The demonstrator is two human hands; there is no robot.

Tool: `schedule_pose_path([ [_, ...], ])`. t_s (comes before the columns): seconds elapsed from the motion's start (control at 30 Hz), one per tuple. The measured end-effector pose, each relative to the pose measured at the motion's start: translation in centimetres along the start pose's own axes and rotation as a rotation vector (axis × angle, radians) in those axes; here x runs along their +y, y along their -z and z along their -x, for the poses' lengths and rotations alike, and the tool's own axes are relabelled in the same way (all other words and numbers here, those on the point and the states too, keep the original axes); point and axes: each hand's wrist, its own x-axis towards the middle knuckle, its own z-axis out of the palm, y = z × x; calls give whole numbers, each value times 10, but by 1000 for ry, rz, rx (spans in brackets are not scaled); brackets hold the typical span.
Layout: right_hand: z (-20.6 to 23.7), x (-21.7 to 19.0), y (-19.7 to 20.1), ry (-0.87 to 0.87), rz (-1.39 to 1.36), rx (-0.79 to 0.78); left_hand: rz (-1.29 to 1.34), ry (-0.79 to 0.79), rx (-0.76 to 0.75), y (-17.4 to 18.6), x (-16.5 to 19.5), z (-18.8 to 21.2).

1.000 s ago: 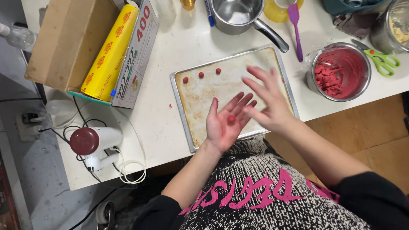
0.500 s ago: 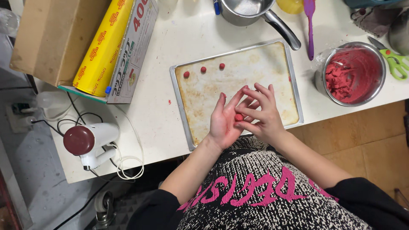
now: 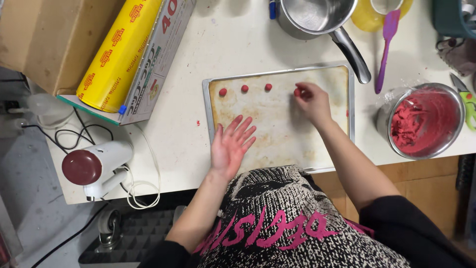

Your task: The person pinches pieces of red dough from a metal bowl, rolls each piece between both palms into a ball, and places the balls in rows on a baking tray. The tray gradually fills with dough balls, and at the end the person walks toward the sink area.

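Note:
A stained metal baking tray (image 3: 342,114) lies on the white counter. Three small red dough balls (image 3: 244,89) sit in a row along its far edge. My right hand (image 3: 312,101) reaches to that row and pinches a fourth red ball (image 3: 297,92) against the tray. My left hand (image 3: 230,145) hovers flat over the tray's near left part, fingers apart, palm smeared red, holding nothing. A steel bowl of red dough (image 3: 424,121) stands to the right of the tray.
A yellow roll of wrap in its box (image 3: 124,54) and a cardboard box (image 3: 44,34) lie at the left. A white hand mixer (image 3: 96,166) with cord sits near the counter's front edge. A saucepan (image 3: 317,17), purple spatula (image 3: 384,47) and scissors (image 3: 466,101) lie beyond and to the right.
My hands were pressed together over the tray with a red ball between them. They have parted: the right hand has carried the ball to the far row, the left stays low.

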Motion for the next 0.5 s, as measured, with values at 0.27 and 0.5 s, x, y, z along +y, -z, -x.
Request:
schedule_pose_path([
  [0.27, -4, -10, 12, 76, 286, -114, 13, 1, 7, -9, 4, 6],
  [0.5, 8, 3, 14, 260, 363, -66, -6, 26, 4, -18, 4, -1],
])
